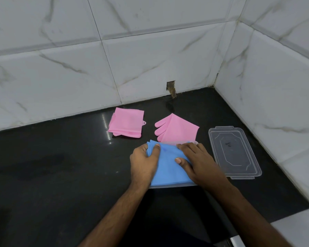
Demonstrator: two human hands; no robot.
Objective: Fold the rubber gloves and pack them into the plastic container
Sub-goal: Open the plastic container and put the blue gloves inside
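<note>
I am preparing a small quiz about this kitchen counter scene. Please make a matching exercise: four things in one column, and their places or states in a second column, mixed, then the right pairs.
Things:
1. blue glove
2. folded pink glove
3. pink glove with fingers showing
4. clear lid

Places or states:
A. lies alone, far left, near the wall
B. lies right of the hands, near the corner
C. pressed under the left hand and right hand
D. lies just behind the blue glove

Pairs: 1-C, 2-A, 3-D, 4-B
</note>
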